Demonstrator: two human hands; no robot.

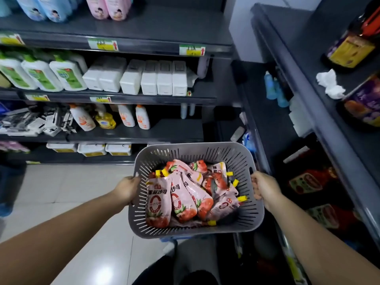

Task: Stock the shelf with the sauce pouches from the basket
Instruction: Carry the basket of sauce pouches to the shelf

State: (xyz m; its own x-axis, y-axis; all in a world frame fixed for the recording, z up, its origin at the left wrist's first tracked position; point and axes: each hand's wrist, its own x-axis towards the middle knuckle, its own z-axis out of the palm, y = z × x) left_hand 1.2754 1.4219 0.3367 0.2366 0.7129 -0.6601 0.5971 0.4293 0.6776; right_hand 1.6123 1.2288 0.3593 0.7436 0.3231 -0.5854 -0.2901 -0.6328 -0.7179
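While the left hand and right hand each clench their fingers over a side rim of the basket, held in the air near the shelf with the pouches heaped inside, letting one go could tilt it and spill them.

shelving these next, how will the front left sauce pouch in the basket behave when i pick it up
The front-left sauce pouch looks soft and bulging, so it will probably sag if lifted by one corner. Its glossy film may be slippery.
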